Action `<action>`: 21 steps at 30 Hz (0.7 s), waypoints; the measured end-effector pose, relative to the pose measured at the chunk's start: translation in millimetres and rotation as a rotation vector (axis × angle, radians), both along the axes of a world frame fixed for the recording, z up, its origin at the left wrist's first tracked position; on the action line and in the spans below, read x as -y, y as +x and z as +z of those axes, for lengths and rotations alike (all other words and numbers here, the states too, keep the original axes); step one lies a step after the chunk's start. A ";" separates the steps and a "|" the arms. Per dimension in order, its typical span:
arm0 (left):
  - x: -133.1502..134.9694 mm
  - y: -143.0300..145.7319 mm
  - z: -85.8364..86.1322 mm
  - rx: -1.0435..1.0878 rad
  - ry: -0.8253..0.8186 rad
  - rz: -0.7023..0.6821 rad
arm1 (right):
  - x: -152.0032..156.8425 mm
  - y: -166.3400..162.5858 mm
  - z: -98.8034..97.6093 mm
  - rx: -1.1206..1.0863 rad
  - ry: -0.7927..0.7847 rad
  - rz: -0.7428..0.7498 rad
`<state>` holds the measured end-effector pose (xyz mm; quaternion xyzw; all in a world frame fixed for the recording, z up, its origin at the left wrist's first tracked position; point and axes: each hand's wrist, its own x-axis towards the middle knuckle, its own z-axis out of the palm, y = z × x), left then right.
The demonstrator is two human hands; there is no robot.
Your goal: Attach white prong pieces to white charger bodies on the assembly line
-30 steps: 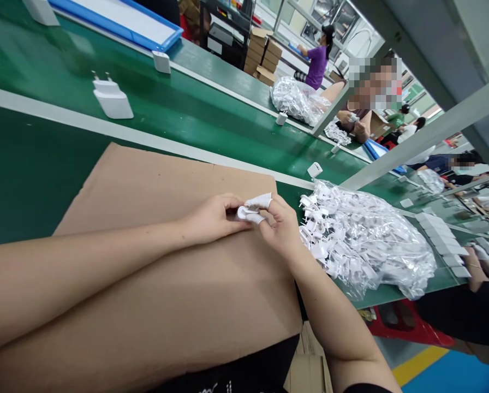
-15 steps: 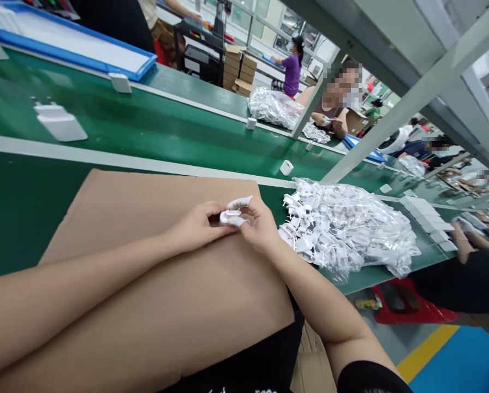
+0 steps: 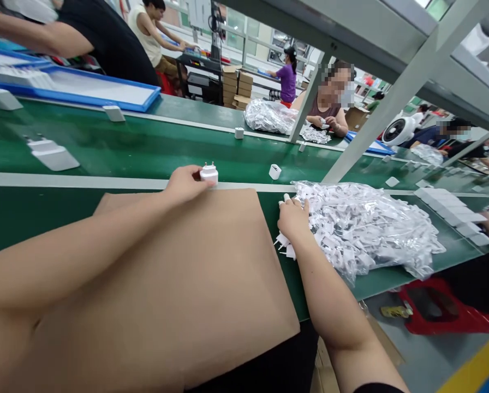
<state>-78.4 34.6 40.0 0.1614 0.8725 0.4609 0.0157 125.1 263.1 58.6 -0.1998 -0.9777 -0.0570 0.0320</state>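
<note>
your left hand (image 3: pixel 184 184) grips a white two-pin wall charger (image 3: pixel 209 173) by its body, pins pointing up, long axis upright, over the white strip along the belt edge. your right hand (image 3: pixel 293 219) rests at the edge of a heap of bagged white chargers (image 3: pixel 363 229); cannot tell if it grasps anything. brown cardboard sheet (image 3: pixel 179 273) lies under your forearms on the green conveyor belt (image 3: pixel 146 147). a co-worker (image 3: pixel 326 109) sits across the belt.

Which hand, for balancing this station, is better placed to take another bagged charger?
Right, probably: the right hand touches the bagged chargers; the left hand holds a white charger away from them.
</note>
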 end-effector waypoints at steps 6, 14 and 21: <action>-3.4 -56.1 -17.7 -0.020 -0.073 0.127 | 1.1 -1.4 6.4 0.023 -0.001 0.002; -12.6 -33.2 -14.6 -0.566 -0.031 0.226 | 5.5 -4.5 10.8 -0.161 -0.001 0.005; -100.6 -38.4 -8.8 -0.373 -0.119 -0.374 | -2.6 -5.3 4.2 -0.450 -0.282 -0.012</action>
